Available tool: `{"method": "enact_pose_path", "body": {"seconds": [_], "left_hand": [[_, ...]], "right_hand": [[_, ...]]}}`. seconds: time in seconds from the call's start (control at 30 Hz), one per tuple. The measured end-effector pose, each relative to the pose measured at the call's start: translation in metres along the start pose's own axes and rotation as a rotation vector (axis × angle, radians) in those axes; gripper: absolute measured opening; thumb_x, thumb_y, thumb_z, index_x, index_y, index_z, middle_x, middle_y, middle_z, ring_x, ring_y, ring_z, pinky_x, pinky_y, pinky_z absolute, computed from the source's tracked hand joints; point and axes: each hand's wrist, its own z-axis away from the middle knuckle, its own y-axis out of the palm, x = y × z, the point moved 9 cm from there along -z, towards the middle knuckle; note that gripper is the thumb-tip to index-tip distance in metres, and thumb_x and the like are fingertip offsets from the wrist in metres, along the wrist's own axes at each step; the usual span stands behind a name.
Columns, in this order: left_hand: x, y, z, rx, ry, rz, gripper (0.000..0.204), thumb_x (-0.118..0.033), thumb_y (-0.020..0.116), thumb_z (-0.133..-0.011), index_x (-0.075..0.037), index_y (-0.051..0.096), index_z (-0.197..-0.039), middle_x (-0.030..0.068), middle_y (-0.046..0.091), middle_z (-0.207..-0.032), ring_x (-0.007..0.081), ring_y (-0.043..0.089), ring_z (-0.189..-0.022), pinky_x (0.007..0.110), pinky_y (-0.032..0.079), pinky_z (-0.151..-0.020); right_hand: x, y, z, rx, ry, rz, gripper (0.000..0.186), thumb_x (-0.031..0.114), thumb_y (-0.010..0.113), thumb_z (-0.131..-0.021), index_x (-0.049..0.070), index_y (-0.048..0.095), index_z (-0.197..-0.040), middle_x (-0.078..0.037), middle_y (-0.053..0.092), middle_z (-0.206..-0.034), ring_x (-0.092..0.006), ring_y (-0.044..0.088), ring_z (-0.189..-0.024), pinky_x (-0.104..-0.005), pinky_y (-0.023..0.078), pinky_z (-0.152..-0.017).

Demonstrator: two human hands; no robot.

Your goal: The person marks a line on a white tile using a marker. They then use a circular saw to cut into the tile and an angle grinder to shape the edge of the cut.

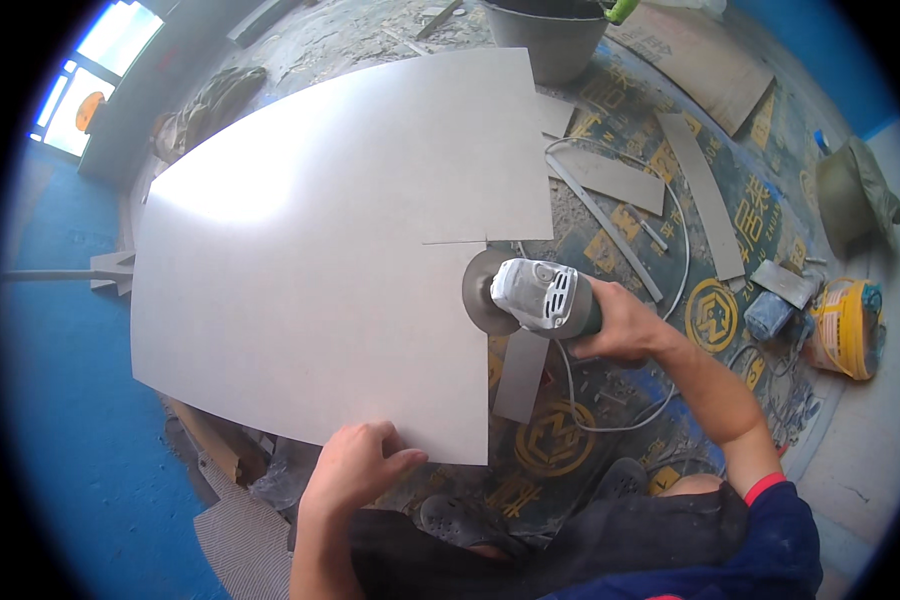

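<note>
A large pale grey tile (pixel 320 290) fills the middle of the view, with a stepped cut-out on its right side. From the step's inner corner a thin dark cut line (pixel 453 242) runs left into the tile. My right hand (pixel 620 322) is wrapped round the body of an angle grinder (pixel 540 295). The grinder's round disc (pixel 478 290) overlaps the tile's right edge, just below the cut line; whether it spins I cannot tell. At the tile's near edge my left hand (pixel 360 462) grips the rim, fingers curled and thumb pointing right.
A grey bucket (pixel 550 45) stands at the far side. Tile strips (pixel 705 195) and a metal straight bar (pixel 605 225) lie on the printed floor sheet to the right. A white cable (pixel 682 270) loops there. Further right sits a yellow tub (pixel 842 330).
</note>
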Motion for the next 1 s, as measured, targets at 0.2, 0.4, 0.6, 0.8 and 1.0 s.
{"method": "enact_pose_path", "body": {"seconds": [0.2, 0.4, 0.6, 0.8, 1.0], "left_hand": [[0.001, -0.001, 0.0, 0.0, 0.012, 0.004, 0.038, -0.035, 0.08, -0.081, 0.002, 0.072, -0.085, 0.0177, 0.069, -0.076, 0.0335, 0.068, -0.077, 0.042, 0.053, -0.074], [0.002, 0.001, 0.0, 0.01, -0.019, 0.011, 0.037, -0.034, 0.082, -0.08, 0.001, 0.073, -0.086, 0.0168, 0.07, -0.078, 0.0315, 0.068, -0.077, 0.041, 0.053, -0.074], [0.001, 0.002, 0.001, 0.002, -0.016, -0.024, 0.038, -0.033, 0.083, -0.079, 0.002, 0.071, -0.083, 0.0178, 0.069, -0.076, 0.0324, 0.068, -0.076, 0.041, 0.052, -0.073], [-0.001, 0.001, 0.003, -0.022, 0.015, -0.035, 0.039, -0.034, 0.083, -0.077, 0.003, 0.07, -0.082, 0.0188, 0.067, -0.074, 0.034, 0.067, -0.076, 0.042, 0.052, -0.072], [-0.001, 0.002, 0.002, -0.005, 0.008, -0.031, 0.04, -0.036, 0.08, -0.08, 0.003, 0.07, -0.082, 0.0213, 0.068, -0.077, 0.0381, 0.067, -0.08, 0.045, 0.052, -0.075]], "right_hand": [[-0.001, 0.001, 0.003, 0.006, -0.006, 0.007, 0.069, 0.021, 0.079, -0.065, 0.002, 0.058, -0.129, -0.019, 0.071, -0.108, -0.0331, 0.07, -0.1, -0.0398, 0.052, -0.092], [-0.005, 0.018, 0.031, 0.097, 0.028, 0.01, 0.066, 0.021, 0.082, -0.064, 0.003, 0.059, -0.124, -0.021, 0.071, -0.108, -0.0367, 0.07, -0.102, -0.0398, 0.052, -0.089], [0.01, 0.049, 0.066, 0.198, -0.045, 0.097, 0.056, 0.02, 0.081, -0.066, 0.007, 0.062, -0.117, -0.016, 0.069, -0.103, -0.0393, 0.067, -0.099, -0.0427, 0.054, -0.084], [0.012, 0.053, 0.073, 0.208, -0.088, 0.158, 0.06, 0.021, 0.082, -0.064, 0.007, 0.062, -0.119, -0.016, 0.069, -0.107, -0.0387, 0.066, -0.102, -0.0435, 0.054, -0.087], [0.004, 0.015, 0.033, 0.054, 0.04, 0.021, 0.059, 0.017, 0.081, -0.066, 0.003, 0.06, -0.119, -0.019, 0.071, -0.103, -0.0352, 0.069, -0.098, -0.0381, 0.053, -0.088]]}}
